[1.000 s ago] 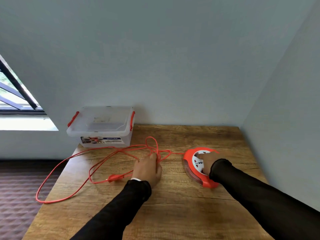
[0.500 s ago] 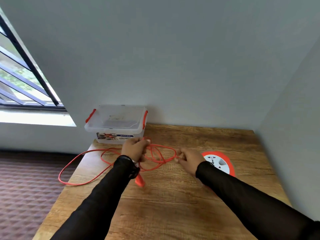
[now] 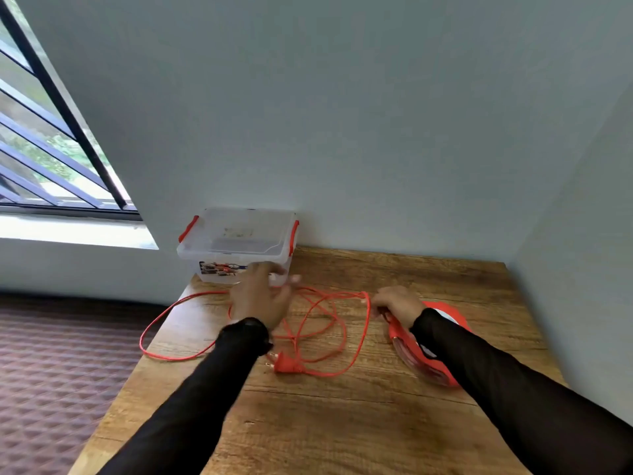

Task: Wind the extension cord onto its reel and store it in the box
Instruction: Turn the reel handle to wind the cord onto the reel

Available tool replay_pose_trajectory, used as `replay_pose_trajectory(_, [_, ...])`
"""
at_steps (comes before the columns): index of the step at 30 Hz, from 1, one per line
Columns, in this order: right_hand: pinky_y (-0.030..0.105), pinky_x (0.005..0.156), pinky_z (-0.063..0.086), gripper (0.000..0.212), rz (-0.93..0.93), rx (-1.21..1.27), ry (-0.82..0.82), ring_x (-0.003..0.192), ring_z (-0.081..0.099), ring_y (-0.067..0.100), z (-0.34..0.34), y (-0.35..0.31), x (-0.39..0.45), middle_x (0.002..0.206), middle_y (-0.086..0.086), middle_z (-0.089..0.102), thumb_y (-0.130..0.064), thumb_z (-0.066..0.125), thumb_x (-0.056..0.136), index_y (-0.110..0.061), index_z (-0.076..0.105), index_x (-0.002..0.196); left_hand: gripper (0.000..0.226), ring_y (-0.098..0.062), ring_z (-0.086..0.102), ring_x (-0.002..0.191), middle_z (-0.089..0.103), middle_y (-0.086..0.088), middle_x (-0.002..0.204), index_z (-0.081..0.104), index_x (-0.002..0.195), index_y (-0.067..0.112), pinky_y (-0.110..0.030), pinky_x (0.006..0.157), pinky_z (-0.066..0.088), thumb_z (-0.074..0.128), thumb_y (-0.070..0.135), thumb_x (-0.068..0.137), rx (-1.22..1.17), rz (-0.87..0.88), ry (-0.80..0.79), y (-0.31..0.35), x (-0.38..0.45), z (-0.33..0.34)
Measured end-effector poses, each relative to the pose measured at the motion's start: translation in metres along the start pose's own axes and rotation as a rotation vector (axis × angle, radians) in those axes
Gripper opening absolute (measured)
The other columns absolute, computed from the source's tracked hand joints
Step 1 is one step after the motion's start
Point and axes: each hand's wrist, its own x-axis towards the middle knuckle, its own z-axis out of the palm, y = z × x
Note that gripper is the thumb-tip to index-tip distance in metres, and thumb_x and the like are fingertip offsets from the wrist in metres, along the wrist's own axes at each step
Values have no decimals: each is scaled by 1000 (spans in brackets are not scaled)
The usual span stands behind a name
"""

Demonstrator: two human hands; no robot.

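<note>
Now the left hand (image 3: 262, 296) has let go of the bundle it was gripping half a second ago, fingers spread and a bit blurred above the cord (image 3: 337, 323). The right hand (image 3: 397, 303) has dropped back onto the reel (image 3: 428, 358), fingers curled at its rim where the cord runs in (whether they pinch the cord itself, I cannot tell). Loops lie loose on the table (image 3: 342, 423), one hanging off the left edge, plug (image 3: 286, 365) nearest us. Winding looks barely begun; the box (image 3: 236, 243) waits, lid on, at the back.

daylight frm window (image 3: 51, 159) left | soft shadows | left hand (image 3: 262, 296) motion-blurred | wide-angle edge warp
</note>
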Motion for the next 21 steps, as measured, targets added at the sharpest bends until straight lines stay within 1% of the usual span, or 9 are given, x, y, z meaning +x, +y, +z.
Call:
replay_pose_trajectory(3, [21,45,29,17,-15,106,-86,38,38,4,0,-2,1,43,-7,47,-18,70,82,-12,64,67,66,-9,58,102,62,10,108,57,113,24,-33,90,46,63,70,66,-16,345,-315,47,-34,15])
replay_pose_trajectory(5, [21,45,30,26,-24,109,-91,43,37,6,0,-1,2,50,-6,46,-40,76,72,-16,68,73,87,-13,58,104,61,8,115,48,125,24,-37,92,45,55,79,59,138,358,-503,59,-49,37])
replay_pose_trajectory(7, [21,48,31,37,-30,77,-59,47,36,7,0,-2,1,51,-9,46,-53,77,63,-17,67,67,65,-20,61,98,64,1,109,46,123,22,-38,86,48,54,64,75,149,331,-540,57,-54,57])
replay_pose_trajectory(9, [20,48,30,32,-36,98,-49,49,35,8,-2,-1,2,52,-9,51,-44,77,68,-18,62,58,21,-21,63,78,68,-2,88,54,104,21,-32,70,48,50,35,90,-30,289,-470,57,-52,57])
replay_pose_trajectory(10, [19,47,31,30,-32,115,-32,49,35,8,-5,0,2,54,-7,53,-37,77,72,-18,61,56,11,-17,59,66,64,1,76,57,96,21,-28,61,46,49,27,92,-166,206,-436,57,-46,51])
replay_pose_trajectory(12, [20,47,32,30,-10,125,-14,48,38,9,-12,6,4,54,-4,54,-25,75,77,-17,58,54,12,-10,44,45,51,8,56,61,89,15,-18,42,37,51,20,95,-486,-27,-376,57,-26,29])
replay_pose_trajectory(15, [21,48,37,31,59,185,-34,50,50,11,-22,13,4,54,-2,56,-12,69,83,-16,51,57,13,-5,36,31,44,10,37,60,81,8,-10,30,26,54,11,93,-732,-263,-232,42,13,-16])
replay_pose_trajectory(19, [19,35,38,28,141,432,142,38,45,15,-38,14,5,46,4,44,-11,53,93,-9,48,66,13,-3,23,20,30,10,34,57,79,15,-7,28,16,52,12,91,-904,-549,-57,4,45,-57])
replay_pose_trajectory(21, [21,40,38,30,222,517,283,38,48,18,-49,21,9,37,2,43,-17,44,98,-7,51,70,16,-4,17,20,20,10,29,50,74,17,-4,31,13,50,12,90,-1081,-689,66,-15,49,-74])
